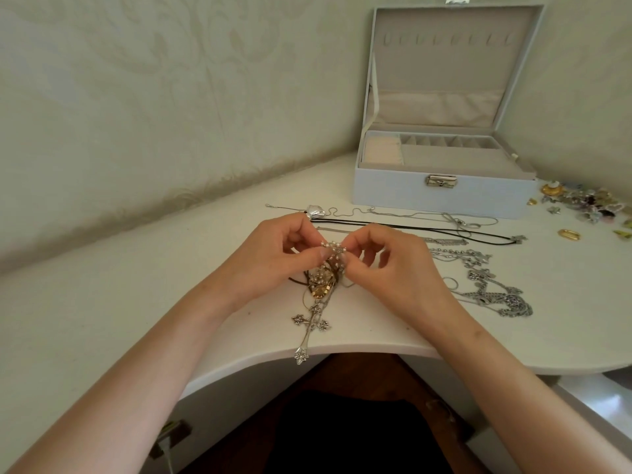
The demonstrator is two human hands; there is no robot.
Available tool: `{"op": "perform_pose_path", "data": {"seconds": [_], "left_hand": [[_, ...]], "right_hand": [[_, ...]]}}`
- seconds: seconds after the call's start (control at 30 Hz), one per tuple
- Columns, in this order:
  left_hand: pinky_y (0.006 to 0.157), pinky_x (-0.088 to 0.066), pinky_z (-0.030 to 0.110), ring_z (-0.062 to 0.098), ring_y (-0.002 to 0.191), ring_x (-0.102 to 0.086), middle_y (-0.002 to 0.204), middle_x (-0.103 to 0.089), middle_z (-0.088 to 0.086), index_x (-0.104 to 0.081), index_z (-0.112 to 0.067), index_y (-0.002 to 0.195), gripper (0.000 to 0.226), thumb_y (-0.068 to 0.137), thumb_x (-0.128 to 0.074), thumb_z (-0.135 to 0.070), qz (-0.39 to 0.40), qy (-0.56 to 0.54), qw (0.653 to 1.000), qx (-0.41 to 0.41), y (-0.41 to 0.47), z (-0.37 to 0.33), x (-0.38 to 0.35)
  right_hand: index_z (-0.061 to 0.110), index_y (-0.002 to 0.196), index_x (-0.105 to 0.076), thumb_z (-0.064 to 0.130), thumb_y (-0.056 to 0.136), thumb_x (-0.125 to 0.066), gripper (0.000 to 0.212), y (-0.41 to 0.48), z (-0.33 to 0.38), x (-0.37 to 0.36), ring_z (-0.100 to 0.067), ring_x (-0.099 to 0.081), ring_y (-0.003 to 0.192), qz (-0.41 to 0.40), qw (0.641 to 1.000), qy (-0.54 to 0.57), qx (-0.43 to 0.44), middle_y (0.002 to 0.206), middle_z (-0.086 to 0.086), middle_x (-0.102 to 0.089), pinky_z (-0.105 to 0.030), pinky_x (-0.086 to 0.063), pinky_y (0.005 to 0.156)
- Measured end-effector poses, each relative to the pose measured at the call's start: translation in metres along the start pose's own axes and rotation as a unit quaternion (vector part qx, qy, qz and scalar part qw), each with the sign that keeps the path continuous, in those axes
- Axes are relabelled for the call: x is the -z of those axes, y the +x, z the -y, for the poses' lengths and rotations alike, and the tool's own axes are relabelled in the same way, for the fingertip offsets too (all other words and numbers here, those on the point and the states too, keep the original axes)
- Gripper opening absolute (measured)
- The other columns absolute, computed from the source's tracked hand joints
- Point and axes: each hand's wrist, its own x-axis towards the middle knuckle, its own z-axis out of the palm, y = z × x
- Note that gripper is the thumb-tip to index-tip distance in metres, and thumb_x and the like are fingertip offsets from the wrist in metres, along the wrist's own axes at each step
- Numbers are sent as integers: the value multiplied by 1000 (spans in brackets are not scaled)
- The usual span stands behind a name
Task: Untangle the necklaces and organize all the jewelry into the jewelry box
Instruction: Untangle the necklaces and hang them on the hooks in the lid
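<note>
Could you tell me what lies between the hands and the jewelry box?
In the head view, necklaces lie stretched out there: a thin silver chain, a black cord and a silver heart pendant.

No writing, label, brand, number or sign can be read. The metal clasp point(441, 181) on the front of the jewelry box point(393, 196) is too blurred for any marking on it to be made out.
</note>
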Motion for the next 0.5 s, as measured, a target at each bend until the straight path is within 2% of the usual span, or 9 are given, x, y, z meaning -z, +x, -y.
{"op": "perform_pose_path", "data": {"seconds": [0.13, 0.27, 0.4, 0.5], "left_hand": [[68, -49, 24, 9, 73, -60, 80, -67, 1, -58, -9, 83, 14, 81, -67, 1, 1, -9, 1000, -4, 0, 0, 0], [66, -47, 26, 9, 72, -57, 80, -62, -4, -59, -13, 97, 21, 82, -67, 0, 29, 4, 999, -29, 0, 0, 0], [69, -49, 39, 10, 71, -59, 78, -66, -5, -60, -11, 84, 12, 79, -70, -10, 7, 11, 999, -31, 0, 1, 1], [68, -48, 35, 9, 68, -59, 73, -66, -6, -59, -8, 80, 11, 82, -69, -4, 0, 14, 1000, -18, 0, 2, 1]], "right_hand": [[26, 76, -65, 17, 78, -68, 10, 0, -2, -1, 0, -46, 57, 7, 1000, 2, 15, 58, 19, -56, -13, -33, 54], [23, 80, -67, 16, 82, -66, 8, 1, -4, -2, -2, -45, 58, 15, 999, 3, 31, 64, 7, -63, -14, -33, 55], [27, 82, -69, 18, 84, -65, 10, 1, -7, -2, -4, -46, 59, 7, 999, -11, 39, 64, 10, -62, -19, -33, 57], [26, 83, -72, 19, 85, -65, 11, 1, -9, -4, -5, -47, 59, -11, 997, -48, 53, 62, 15, -61, -25, -36, 58]]}}
